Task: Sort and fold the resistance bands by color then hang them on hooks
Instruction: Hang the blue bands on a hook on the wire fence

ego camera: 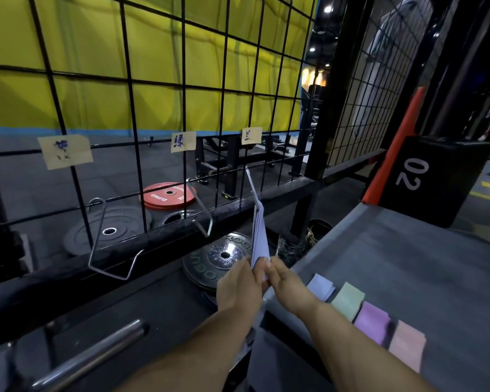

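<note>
A pale blue band hangs from the rightmost hook on the wire grid, its top looped over the hook's end and its length drawn down and taut toward the person. Both hands meet at its lower end: the left hand has its fingers curled round the band from the left, and the right hand pinches the same end from the right, the fingertips of the two hands touching. Above this hook a small paper label is stuck to the grid. Two more hooks sit further left, a middle hook and a left hook, each under its own label, and neither carries a band. Just right of the hands, near the front edge of the grey worktop, four folded bands lie in a row side by side: a pale blue one, a green one, a purple one and a pink one. Behind the grid, on the floor, lie a red weight plate and black plates. A black box marked 02 stands beyond the worktop.
</note>
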